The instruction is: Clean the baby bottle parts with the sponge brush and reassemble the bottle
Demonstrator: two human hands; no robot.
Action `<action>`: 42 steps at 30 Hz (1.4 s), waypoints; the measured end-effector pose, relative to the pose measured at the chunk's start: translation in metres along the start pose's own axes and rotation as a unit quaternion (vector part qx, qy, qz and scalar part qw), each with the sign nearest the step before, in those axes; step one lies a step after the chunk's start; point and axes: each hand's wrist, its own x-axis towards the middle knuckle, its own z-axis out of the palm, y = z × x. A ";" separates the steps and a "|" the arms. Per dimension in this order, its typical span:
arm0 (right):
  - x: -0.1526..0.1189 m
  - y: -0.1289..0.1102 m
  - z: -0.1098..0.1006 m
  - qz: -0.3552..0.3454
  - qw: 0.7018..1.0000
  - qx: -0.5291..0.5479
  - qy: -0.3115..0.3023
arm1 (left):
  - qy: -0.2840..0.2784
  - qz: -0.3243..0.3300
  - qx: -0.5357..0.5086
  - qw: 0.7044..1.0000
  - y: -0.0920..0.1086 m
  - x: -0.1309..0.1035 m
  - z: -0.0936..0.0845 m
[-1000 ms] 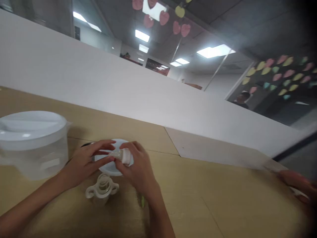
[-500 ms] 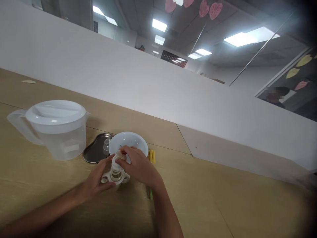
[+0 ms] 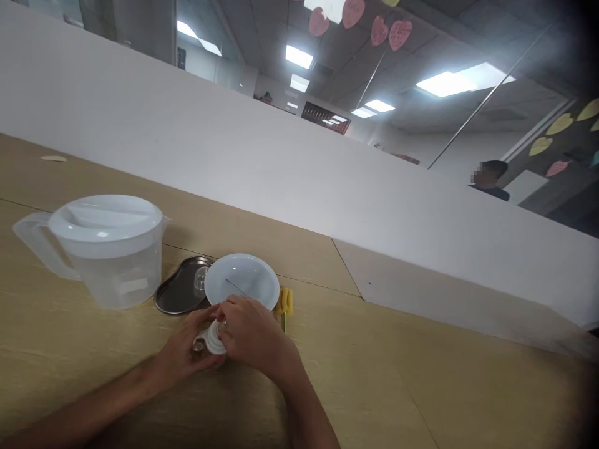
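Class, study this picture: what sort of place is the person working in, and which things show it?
Probably an office or classroom workspace: a wooden desk behind a white partition, ceiling light panels, and paper hearts overhead.

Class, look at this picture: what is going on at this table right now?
A person works with both hands on a small baby bottle standing on the wooden table. The left hand steadies it while the right hand grips its white top. Just behind sit a white bowl, a metal tray and a lidded plastic pitcher.
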 end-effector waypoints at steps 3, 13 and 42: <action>0.003 -0.011 0.000 0.033 0.998 -0.045 0.001 | 0.003 0.004 0.001 1.000 -0.001 -0.001 0.002; 0.028 -0.017 0.017 0.181 0.982 -0.047 -0.017 | 0.011 -0.059 -0.032 0.998 -0.005 -0.001 0.006; 0.031 -0.024 0.029 0.191 0.975 -0.104 -0.030 | 0.020 -0.020 -0.106 0.994 -0.013 0.004 0.012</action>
